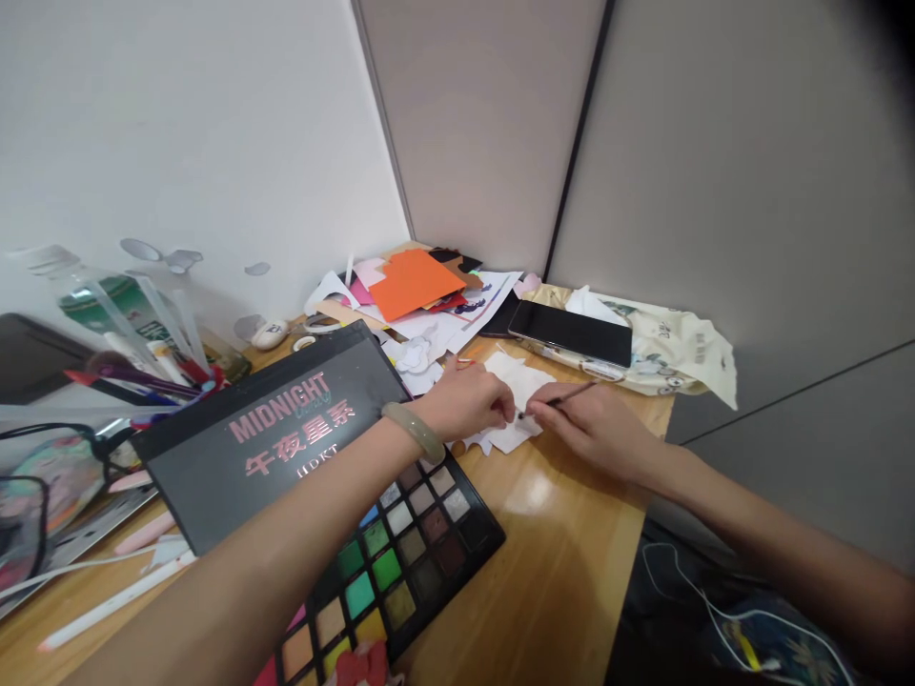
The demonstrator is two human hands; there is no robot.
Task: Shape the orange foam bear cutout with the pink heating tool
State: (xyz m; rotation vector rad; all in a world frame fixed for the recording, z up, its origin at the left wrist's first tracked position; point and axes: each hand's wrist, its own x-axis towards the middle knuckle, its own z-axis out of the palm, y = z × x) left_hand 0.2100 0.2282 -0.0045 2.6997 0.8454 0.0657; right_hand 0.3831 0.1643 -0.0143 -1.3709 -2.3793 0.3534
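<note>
My right hand (593, 424) pinches a thin dark brush (576, 392) whose tip is close to a white tissue (516, 381) on the wooden table. My left hand (476, 398), with a pale green bangle at the wrist, is closed at the tissue's left part; what its fingers hold, if anything, is hidden. Beneath my left forearm lies an open eyeshadow palette (386, 569) with many coloured pans, its dark lettered lid (214, 476) folded out to the left.
A black phone (570, 333) rests on a wipes pack (686, 348) at the back right. Orange paper (415, 284) tops a pile of sheets against the wall. Brushes, pens and a green-labelled bottle (118, 303) stand at the left. A white cable (707, 602) hangs beyond the table's right edge.
</note>
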